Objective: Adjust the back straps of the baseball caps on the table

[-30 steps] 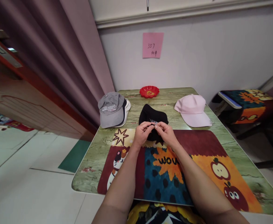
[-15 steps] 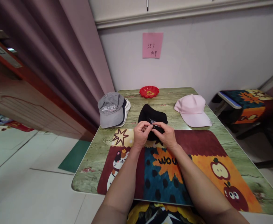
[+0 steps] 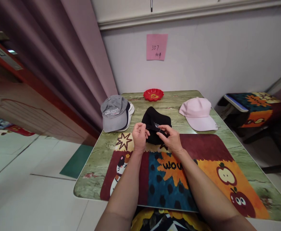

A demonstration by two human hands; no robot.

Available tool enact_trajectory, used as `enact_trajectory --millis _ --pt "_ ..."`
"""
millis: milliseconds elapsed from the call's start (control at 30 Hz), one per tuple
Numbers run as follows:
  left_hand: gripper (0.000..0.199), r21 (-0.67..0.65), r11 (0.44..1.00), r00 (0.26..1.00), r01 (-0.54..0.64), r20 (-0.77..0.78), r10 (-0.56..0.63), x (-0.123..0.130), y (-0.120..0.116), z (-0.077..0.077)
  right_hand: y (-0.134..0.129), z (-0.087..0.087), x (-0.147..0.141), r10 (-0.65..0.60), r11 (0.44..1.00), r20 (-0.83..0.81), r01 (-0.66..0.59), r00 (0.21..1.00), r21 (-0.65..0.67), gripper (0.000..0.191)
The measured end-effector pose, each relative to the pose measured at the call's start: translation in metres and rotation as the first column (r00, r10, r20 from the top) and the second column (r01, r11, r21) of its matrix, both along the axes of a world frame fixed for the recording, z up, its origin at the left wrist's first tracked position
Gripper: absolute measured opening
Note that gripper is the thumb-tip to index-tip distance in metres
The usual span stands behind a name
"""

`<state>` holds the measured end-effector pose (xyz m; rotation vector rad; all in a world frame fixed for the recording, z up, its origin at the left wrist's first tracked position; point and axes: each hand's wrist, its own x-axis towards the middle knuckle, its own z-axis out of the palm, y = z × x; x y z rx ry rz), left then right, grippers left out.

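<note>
Two grips, drawn apart since a moment ago: left grip (image 3: pixel 139 136) pinched nearly closed on a black strap (image 3: pixel 151 128), right grip (image 3: pixel 172 139) likewise, near a small pale fitting (image 3: pixel 158 130). One black cap (image 3: pixel 154 116), at the far edge of the mat (image 3: pixel 207 146) on the table (image 3: pixel 172 112), its strap now visibly spanning the wider gap between them.

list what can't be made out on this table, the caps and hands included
Head view, black fabric cap: pale lettering too small to read.
Head view, thin black strap between left hand and right hand: fingers hide its ends.
Head view, caps under the grey cloth cap: it covers most of them; count unclear.
Head view, multicoloured printed placemat: forearms cover parts of its pattern.
</note>
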<state>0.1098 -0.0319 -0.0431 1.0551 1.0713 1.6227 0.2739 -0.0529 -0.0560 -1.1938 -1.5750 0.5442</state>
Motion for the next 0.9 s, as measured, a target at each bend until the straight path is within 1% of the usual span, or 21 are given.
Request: enact_trajectory --millis 100,167,233,367,500,600,700,800,900 --pt "0.043 -0.019 0.997 0.997 0.076 0.009 -0.075 0.001 -0.001 0.002 0.0 0.001 0.001 0.007 1.0 -0.004 -0.007 1.0 0.007 0.03" --pt "0.04 -0.024 0.99 0.989 0.142 -0.031 -0.143 0.002 -0.003 0.005 -0.001 0.003 0.001 0.016 1.0 0.001 -0.016 1.0 0.014 0.029" --pt "0.036 -0.023 0.984 0.98 0.177 -0.083 -0.178 0.004 -0.006 0.007 -0.001 0.005 0.002 0.038 0.999 0.012 -0.038 0.999 0.026 0.029" --pt "0.032 0.002 0.987 0.978 0.163 -0.13 -0.162 0.004 -0.011 0.009 -0.005 0.01 0.003 0.042 0.997 0.073 -0.047 0.996 0.067 0.032" --pt "0.03 0.047 0.983 0.973 0.179 -0.159 -0.17 0.003 -0.012 0.008 -0.007 0.016 0.003 -0.049 0.988 0.115 0.031 0.992 0.149 0.03" --pt "0.032 0.071 0.976 0.964 0.207 -0.185 -0.191 0.003 -0.013 0.006 -0.008 0.018 0.002 -0.078 0.983 0.149 0.052 0.986 0.175 0.028" --pt "0.032 0.082 0.973 0.96 0.215 -0.198 -0.196 0.004 -0.014 0.006 -0.008 0.016 0.002 -0.098 0.986 0.212 0.065 0.972 0.155 0.03" --pt "0.028 0.081 0.976 0.966 0.2 -0.184 -0.183 0.004 -0.015 0.007 -0.008 0.013 0.003 -0.123 0.991 0.269 0.102 0.955 0.093 0.034" --pt "0.022 0.083 0.979 0.969 0.188 -0.178 -0.171 0.002 -0.014 0.007 -0.006 0.011 0.004 -0.073 0.997 0.264 0.06 0.962 0.058 0.035"
